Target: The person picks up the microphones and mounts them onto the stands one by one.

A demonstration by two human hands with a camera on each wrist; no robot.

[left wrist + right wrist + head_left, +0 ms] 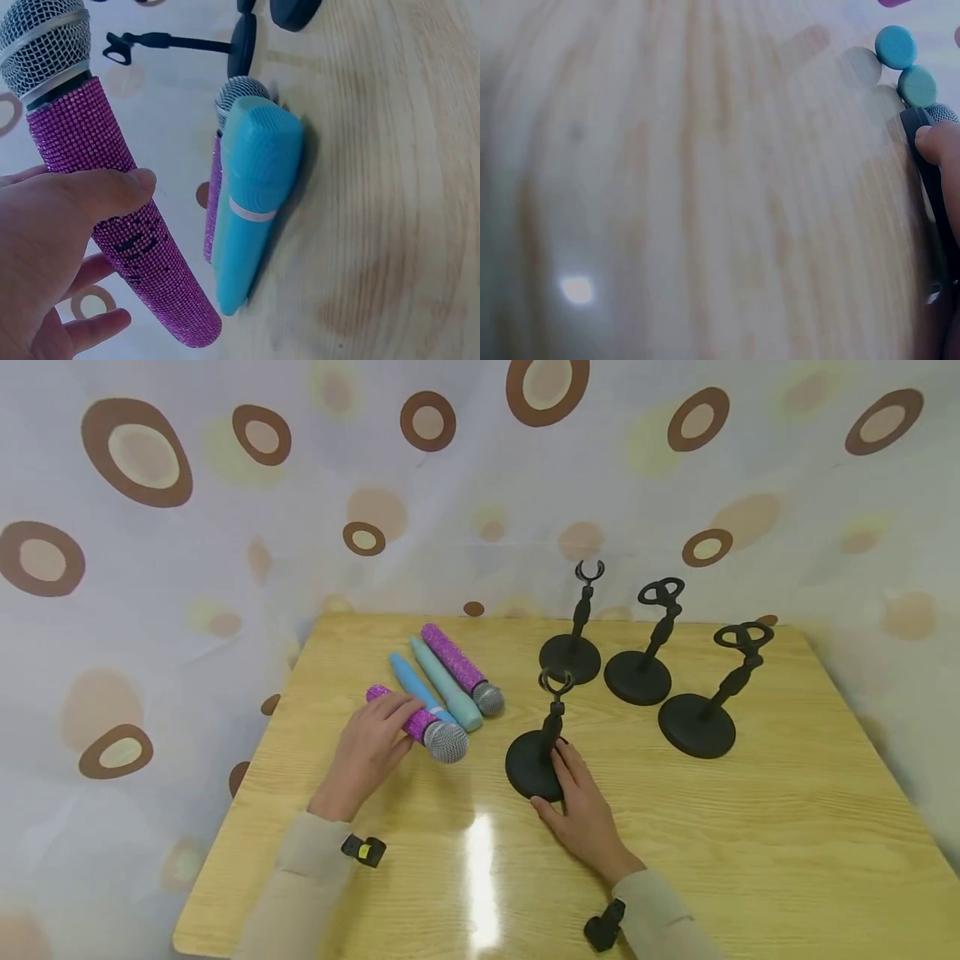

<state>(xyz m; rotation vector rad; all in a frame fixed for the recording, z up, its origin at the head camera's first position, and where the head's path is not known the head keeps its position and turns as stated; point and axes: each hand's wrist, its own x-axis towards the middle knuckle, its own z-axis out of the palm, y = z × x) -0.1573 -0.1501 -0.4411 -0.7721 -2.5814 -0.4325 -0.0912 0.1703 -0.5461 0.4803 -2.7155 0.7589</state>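
Observation:
My left hand [371,743] grips a purple glittery microphone [120,187] round its handle, holding it above the table; its silver mesh head [447,742] points to the right and toward me. In the left wrist view the thumb crosses the handle. Beside it lie a blue microphone [255,187], a mint-green microphone [447,683] and a second purple glittery microphone [453,656]. My right hand [588,818] holds the round base of the nearest black microphone stand [528,767], thumb at its front edge and fingers along its right side. That stand is upright, its fork-shaped clip holding nothing.
Farther back stand three more black microphone stands: one with a fork clip [572,656] and two with looped clips, a middle stand [637,677] and a right stand [697,725]. The wooden table [787,827] ends at a patterned cloth backdrop [480,485].

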